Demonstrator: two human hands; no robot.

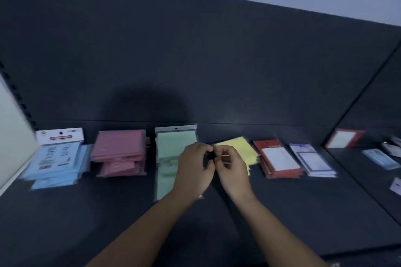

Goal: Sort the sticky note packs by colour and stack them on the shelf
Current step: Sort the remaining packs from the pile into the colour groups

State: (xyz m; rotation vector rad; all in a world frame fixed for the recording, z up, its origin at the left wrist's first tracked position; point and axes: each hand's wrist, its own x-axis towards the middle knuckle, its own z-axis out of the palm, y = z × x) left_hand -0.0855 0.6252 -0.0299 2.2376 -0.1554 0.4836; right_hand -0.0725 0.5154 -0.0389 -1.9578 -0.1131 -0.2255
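Hands: left hand & right hand are held together, fingers curled; what's gripped can't be told (blur).
Yellow pack: lies just behind right hand, nearer it.
Green stack: partly covered by left hand.

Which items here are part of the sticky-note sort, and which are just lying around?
Part of the job:
- blue packs
- pink packs
- green packs
- yellow packs
- left hand and right hand, close together; too blurred to tell what they hold
- shelf

Probably just lying about:
- red-backed card packs
- purple-edged packs
- assorted packs on the neighbouring shelf
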